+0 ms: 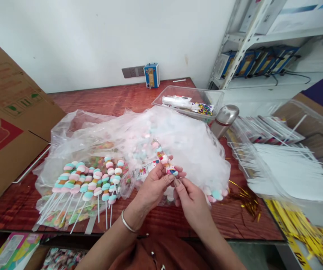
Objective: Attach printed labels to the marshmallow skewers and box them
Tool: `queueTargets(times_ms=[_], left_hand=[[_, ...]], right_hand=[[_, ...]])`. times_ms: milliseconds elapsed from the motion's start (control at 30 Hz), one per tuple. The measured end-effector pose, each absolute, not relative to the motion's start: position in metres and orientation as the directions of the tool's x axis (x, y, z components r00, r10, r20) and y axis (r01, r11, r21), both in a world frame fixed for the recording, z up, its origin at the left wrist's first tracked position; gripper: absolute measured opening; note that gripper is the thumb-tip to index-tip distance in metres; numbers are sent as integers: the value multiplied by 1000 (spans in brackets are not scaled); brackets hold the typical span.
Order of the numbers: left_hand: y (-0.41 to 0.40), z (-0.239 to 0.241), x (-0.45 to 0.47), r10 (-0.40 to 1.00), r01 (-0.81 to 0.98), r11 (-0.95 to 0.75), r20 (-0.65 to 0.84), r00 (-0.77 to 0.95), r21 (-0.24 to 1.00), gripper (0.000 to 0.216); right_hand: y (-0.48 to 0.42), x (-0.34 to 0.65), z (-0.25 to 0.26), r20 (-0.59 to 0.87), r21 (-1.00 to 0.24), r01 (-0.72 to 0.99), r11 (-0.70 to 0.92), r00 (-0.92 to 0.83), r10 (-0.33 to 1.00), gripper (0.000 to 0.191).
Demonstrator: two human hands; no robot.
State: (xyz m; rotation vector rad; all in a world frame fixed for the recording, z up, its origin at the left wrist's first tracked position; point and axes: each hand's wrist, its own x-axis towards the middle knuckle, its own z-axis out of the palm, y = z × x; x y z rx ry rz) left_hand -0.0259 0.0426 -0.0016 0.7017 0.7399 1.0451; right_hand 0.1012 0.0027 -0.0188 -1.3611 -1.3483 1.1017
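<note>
A candy skewer (163, 157) in a printed clear wrapper, with pastel and amber pieces inside, tilts up and away between my hands. My left hand (156, 184), with a silver bangle at the wrist, is closed around its lower part. At its bottom end, my right hand (189, 195) pinches with thumb and fingers; the exact spot of its grip is partly hidden. Several unwrapped marshmallow skewers (86, 180) on white sticks lie to the left, over a bag of gummy candies (61, 217). Beside my left hand lies a flat printed wrapper (147, 167).
A large translucent bag (195, 150) of marshmallows spreads behind my hands. Farther back are a clear plastic tub (188, 92) and a steel flask (225, 118). White sticks (279, 168) fill a clear bin at right, near gold ties (246, 200). A cardboard box (12, 112) stands at left.
</note>
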Motion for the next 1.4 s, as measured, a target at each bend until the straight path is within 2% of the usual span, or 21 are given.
queueTargets(times_ms=[67,133,167,267,367,467,567,633,733,800,933,1133,1267,1400], left_hand=[[46,-3,-29,925,-461,356,-237,297,813,40],[48,-5,-31,923,-414,353,-239,301,839,34],[48,-6,-32,922,-393,345,-229,313,853,32],[47,-8,-33,918,-347,309,-183,352,885,33],[47,-7,-33,916,-303,279,-158,369,911,33],[47,-4,-33,909,-282,278,-156,387,918,34],[46,-2,-30,910,-290,276,-152,385,916,47],[44,-1,-26,936,-290,241,-143,322,926,50],[44,-1,-19,975,-313,201,-157,160,928,40],[44,-2,-16,979,-335,199,-171,109,921,34],[43,1,-18,983,-264,142,-105,147,954,34],[40,8,-23,962,-125,155,-122,244,980,41],[39,6,-25,943,-106,176,-137,302,979,51],[37,-1,-22,961,-105,196,-170,218,975,59]], right_hand=[[2,106,-16,270,-826,531,189,78,960,23],[3,109,-16,494,-628,715,307,61,867,18],[5,110,-16,558,-549,761,346,26,830,18],[11,110,-17,641,-391,826,405,-71,765,16],[14,109,-15,658,-318,852,415,-117,744,13],[17,109,-12,652,-300,862,409,-127,747,11],[18,109,-10,652,-302,857,419,-135,746,12],[18,107,-9,669,-286,846,450,-160,726,13],[14,102,-11,689,-263,805,532,-230,688,11],[12,99,-12,684,-298,772,561,-237,690,11],[15,101,-12,665,-406,765,501,-129,736,12],[23,109,-12,671,-325,821,470,-150,726,14],[24,112,-12,654,-244,858,452,-199,730,11],[23,110,-12,648,-255,850,460,-203,734,11]])
